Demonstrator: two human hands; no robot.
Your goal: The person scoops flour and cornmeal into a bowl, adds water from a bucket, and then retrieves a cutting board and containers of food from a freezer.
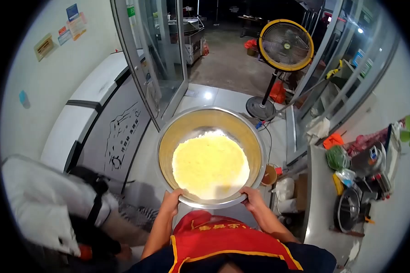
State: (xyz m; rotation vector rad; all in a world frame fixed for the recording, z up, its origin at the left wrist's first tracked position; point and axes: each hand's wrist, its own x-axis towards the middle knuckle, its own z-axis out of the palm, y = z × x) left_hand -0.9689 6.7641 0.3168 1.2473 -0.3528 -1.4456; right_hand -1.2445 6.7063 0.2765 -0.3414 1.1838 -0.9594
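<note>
A wide, deep metal basin [165, 150] is held out in front of my red apron [228, 234]. Inside it lies a broad layer of pale yellow, crumbly-edged food [209, 164], too overexposed to name exactly. My left hand [171, 201] grips the near-left rim, thumb over the edge. On the near-right rim my right hand [252, 198] has the same hold. The undersides of both hands' fingers are hidden by the basin.
Ahead is an open glass doorway with a yellow-rimmed floor fan [286, 45] and its cable on the tiles. A white chest freezer [95, 91] and another person [54, 200] are at left. On the right, a counter [321, 200] bears bags and a pan [349, 209].
</note>
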